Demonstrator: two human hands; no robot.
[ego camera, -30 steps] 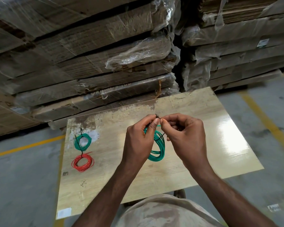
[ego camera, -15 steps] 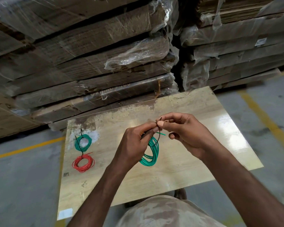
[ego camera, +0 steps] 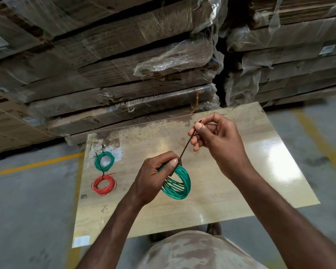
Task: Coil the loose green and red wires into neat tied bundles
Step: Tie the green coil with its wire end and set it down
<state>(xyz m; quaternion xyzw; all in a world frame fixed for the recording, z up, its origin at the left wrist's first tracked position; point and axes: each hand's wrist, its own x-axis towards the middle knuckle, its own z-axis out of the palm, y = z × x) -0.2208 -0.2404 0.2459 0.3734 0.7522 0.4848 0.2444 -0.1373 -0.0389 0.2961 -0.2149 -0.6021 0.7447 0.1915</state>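
2 finished bundles lie at the left of the board [ego camera: 241,191]: a small green coil [ego camera: 104,161] with a dark tie sticking up from it, and just below it, toward the person, a red coil [ego camera: 104,185], the 2 nearly touching. To their right the left hand [ego camera: 153,179] grips a larger green coil [ego camera: 177,184], thumb pressed on the top of the loops and fingers curled behind them, so the coil hangs tilted above the board. From that pinch a thin dark tie [ego camera: 186,145] runs up and to the right, stretched straight. Its upper end is pinched between the thumb and forefinger of the right hand [ego camera: 215,139], the other fingers curled loosely beneath; a short end of the tie pokes out above the thumb. Both hands are apart from each other, joined only by the tie. Behind the board stand stacks of flattened cardboard [ego camera: 124,65] wrapped in clear plastic, and yellow lines [ego camera: 35,165] cross the grey floor on either side.
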